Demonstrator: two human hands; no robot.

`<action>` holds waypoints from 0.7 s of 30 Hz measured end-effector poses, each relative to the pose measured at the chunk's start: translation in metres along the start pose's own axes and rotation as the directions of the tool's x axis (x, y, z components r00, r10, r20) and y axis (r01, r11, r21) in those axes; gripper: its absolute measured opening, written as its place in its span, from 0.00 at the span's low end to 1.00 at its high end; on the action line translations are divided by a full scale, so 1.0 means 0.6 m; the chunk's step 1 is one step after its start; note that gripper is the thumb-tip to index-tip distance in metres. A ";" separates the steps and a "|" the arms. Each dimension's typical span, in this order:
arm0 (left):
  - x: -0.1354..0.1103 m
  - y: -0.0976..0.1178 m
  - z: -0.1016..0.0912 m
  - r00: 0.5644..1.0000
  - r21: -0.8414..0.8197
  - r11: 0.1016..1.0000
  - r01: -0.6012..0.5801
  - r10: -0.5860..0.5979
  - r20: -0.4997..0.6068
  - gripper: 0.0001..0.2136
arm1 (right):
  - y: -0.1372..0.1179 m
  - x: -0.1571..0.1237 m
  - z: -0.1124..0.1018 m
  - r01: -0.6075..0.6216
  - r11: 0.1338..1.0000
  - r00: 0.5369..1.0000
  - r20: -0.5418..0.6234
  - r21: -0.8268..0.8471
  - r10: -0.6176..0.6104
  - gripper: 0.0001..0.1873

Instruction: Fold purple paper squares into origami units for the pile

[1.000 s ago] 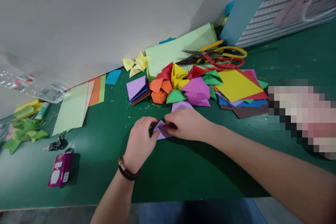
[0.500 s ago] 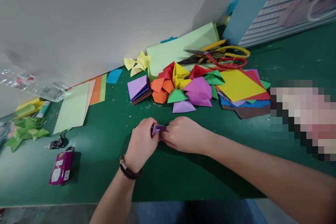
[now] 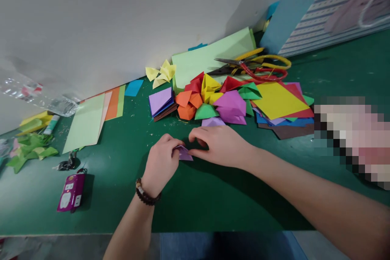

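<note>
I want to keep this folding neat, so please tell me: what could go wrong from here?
The small purple folded paper is pinched only at its edge by the left hand, so it may slip or spring open. The right hand is close to a purple folded piece at the edge of the colourful paper pile, and might knock it.

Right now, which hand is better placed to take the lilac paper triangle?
Probably the right hand: it is free and closer to the triangle, while the left hand pinches the folded purple paper.
</note>
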State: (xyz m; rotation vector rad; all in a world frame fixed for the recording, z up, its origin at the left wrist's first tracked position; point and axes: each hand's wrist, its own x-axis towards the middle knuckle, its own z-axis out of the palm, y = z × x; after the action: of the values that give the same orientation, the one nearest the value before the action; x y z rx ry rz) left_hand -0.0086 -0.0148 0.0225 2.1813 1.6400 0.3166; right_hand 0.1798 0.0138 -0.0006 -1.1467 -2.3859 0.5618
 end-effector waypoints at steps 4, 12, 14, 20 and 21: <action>0.001 -0.002 0.005 0.999 0.035 0.999 -0.023 0.025 -0.037 0.13 | 0.005 0.007 0.012 -0.094 0.995 0.993 0.075 0.031 0.092 0.04; -0.003 0.002 0.003 0.986 -0.102 0.994 -0.028 0.011 -0.164 0.07 | 0.000 0.007 0.019 -0.174 0.983 0.974 0.139 -0.060 0.180 0.04; -0.002 0.003 0.005 0.982 -0.071 0.996 -0.062 0.048 -0.180 0.07 | 0.006 0.007 0.016 -0.115 0.990 0.984 0.129 -0.078 0.124 0.05; 0.008 0.002 0.029 0.959 0.058 0.985 -0.165 0.174 -0.225 0.09 | 0.030 0.012 0.008 -0.011 0.978 0.999 0.029 -0.210 0.017 0.09; 0.009 0.002 0.033 0.957 0.069 0.983 -0.170 0.181 -0.227 0.09 | 0.031 0.013 0.009 0.016 0.973 0.999 0.039 -0.231 -0.007 0.08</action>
State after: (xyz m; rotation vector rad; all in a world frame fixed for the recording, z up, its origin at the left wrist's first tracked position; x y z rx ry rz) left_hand 0.0018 -0.0131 0.0050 2.4099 1.5859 0.6102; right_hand 0.1842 0.0298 -0.0130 -1.2261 -2.5407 0.3090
